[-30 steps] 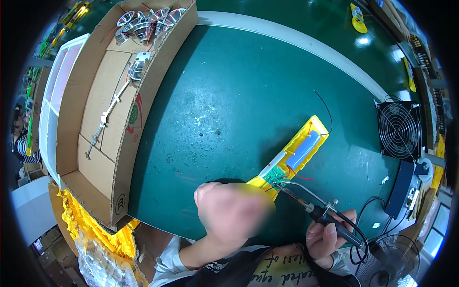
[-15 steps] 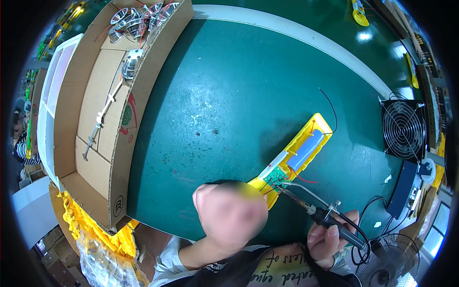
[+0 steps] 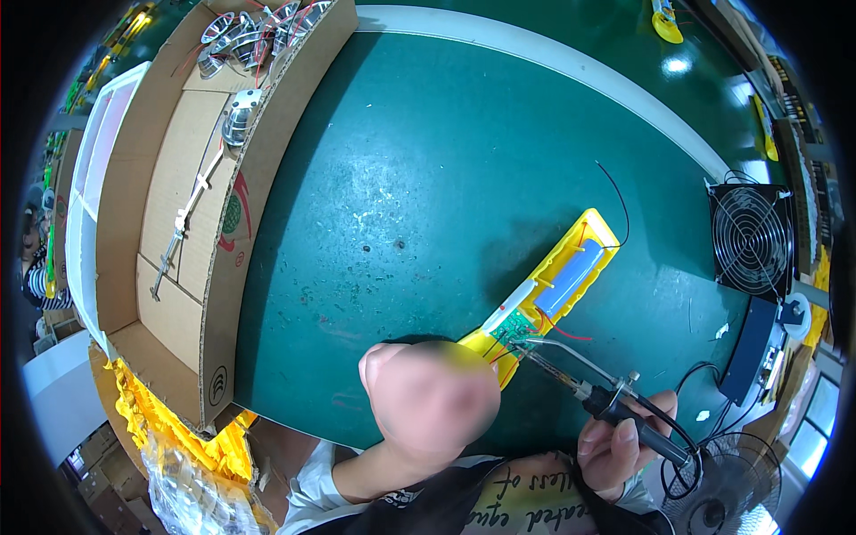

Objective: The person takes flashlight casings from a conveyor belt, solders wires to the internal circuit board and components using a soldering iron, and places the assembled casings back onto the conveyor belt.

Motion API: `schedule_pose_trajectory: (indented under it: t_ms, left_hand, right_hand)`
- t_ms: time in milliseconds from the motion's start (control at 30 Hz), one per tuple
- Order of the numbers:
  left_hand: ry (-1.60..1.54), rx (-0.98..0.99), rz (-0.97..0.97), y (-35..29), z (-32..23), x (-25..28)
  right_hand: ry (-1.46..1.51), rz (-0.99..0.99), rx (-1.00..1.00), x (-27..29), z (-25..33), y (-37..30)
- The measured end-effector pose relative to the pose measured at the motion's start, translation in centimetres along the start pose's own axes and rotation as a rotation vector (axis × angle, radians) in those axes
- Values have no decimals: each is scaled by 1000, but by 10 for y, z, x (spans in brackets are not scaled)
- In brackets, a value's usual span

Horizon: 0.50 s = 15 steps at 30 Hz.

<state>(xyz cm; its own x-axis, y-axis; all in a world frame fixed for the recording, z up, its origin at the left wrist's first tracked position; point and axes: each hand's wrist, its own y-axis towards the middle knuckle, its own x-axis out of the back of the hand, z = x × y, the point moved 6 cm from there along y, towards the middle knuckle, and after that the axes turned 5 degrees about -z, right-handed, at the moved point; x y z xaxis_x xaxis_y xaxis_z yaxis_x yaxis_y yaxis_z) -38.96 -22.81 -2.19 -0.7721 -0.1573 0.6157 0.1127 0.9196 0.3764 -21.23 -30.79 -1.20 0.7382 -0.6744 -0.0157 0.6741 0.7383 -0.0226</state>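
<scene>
Right hand [image 3: 615, 450]: thumb and fingers pinch the dark handle of a soldering iron [image 3: 615, 412], its shaft pointing forward and left of the grip. Tip sits at a green circuit board [image 3: 513, 328]; exact contact too small to tell. A thin metal tube [image 3: 571, 350], fixed to the iron, runs beside the shaft toward the same spot.

Left hand [image 3: 432, 397]: blurred, over the near end of a yellow housing [image 3: 548, 276]; cannot tell whether its fingers pinch or only rest there. Housing slants forward and right from this hand, ahead and left of the right grip, above a green table [image 3: 428, 160]. Inside, board nearer the left hand, 1 blue cell [image 3: 571, 278] farther out. 1 black wire [image 3: 623, 196] curls off the far end.

Well left of the 2 hands: cardboard box [image 3: 125, 241], shiny reflectors [image 3: 250, 40] at its far end. Ahead and right of the right grip: 1 black fan [image 3: 751, 239].
</scene>
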Motion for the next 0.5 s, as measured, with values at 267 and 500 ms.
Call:
schedule_pose_trajectory:
  t_ms: [267,500]
  left_hand:
    - [-2,0,-9,-1,2,0]
    - [1,3,-9,1,0,-1]
  right_hand:
    - [-34,7,2,-1,0,0]
    - [-57,5,-8,0,3,2]
